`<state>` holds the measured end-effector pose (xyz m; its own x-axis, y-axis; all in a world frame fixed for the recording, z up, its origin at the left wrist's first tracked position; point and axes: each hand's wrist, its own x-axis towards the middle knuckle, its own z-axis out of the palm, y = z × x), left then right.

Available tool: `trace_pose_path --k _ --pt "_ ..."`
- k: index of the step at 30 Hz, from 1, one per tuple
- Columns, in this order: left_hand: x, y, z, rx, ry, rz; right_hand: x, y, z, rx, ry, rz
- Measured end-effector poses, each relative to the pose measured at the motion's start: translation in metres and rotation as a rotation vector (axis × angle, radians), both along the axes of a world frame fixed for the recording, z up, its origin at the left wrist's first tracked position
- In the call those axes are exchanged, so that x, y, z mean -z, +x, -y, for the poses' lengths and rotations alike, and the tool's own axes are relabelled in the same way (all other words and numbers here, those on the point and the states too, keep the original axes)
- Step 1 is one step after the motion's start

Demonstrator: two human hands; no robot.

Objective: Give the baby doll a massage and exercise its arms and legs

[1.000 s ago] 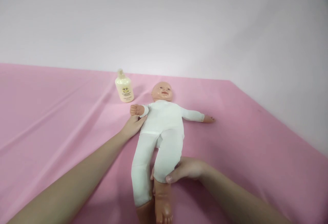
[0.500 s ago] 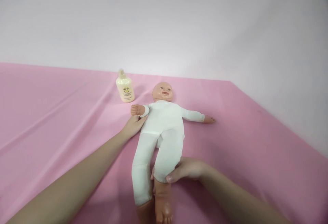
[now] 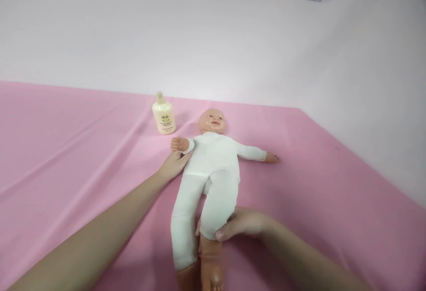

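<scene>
A baby doll (image 3: 211, 153) in a white cloth suit lies on its back, head away from me and bare feet towards me. My left hand (image 3: 175, 163) is against the doll's side below its bent arm, thumb along the torso; the other fingers are hidden behind the doll's arm and hand. Around the doll's lower leg, just above the ankle, my right hand (image 3: 241, 223) is closed, thumb on top and fingertips showing on the inner side. The doll's other leg rests beside it.
A pale yellow pump bottle (image 3: 164, 118) with a printed label stands upright left of the doll's head. Pink cloth (image 3: 316, 184) with some creases covers the surface. A white wall (image 3: 166, 38) rises behind and on the right.
The view has tilted up slightly, so everything sits a little lower in the picture. Both hands keep their places on the doll.
</scene>
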<state>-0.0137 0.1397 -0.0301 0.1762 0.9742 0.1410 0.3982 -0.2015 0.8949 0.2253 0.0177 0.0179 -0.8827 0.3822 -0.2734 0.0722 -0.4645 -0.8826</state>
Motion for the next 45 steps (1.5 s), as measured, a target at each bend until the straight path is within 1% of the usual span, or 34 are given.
trace_pose_path --k 10,15,20,28,33,40,45 --pt "0.0036 -0.001 -0.0023 -0.008 0.009 -0.006 -0.0018 -0.0007 -0.0001 0.016 -0.005 0.033" --pt "0.0007 -0.0001 -0.0014 0.004 0.022 0.009 -0.0004 -0.0006 -0.0005 0.011 -0.006 0.013" --pt "-0.0018 0.0006 0.0002 -0.017 -0.024 -0.015 -0.0024 -0.0003 0.0001 0.008 -0.017 0.017" --pt "-0.0018 0.001 0.0011 -0.015 0.0 -0.013 -0.0028 -0.0009 -0.0004 0.006 0.012 0.028" --pt "-0.0018 0.0007 0.0013 0.006 0.0 -0.007 -0.0007 -0.0003 -0.0013 0.004 0.003 0.023" --pt "-0.0022 0.0009 0.0004 -0.005 0.01 -0.017 -0.004 -0.0005 0.0003 0.013 -0.007 0.029" --pt "-0.0002 0.0003 0.0007 -0.003 0.01 -0.017 -0.0031 -0.0002 0.0004 0.014 0.002 0.025"
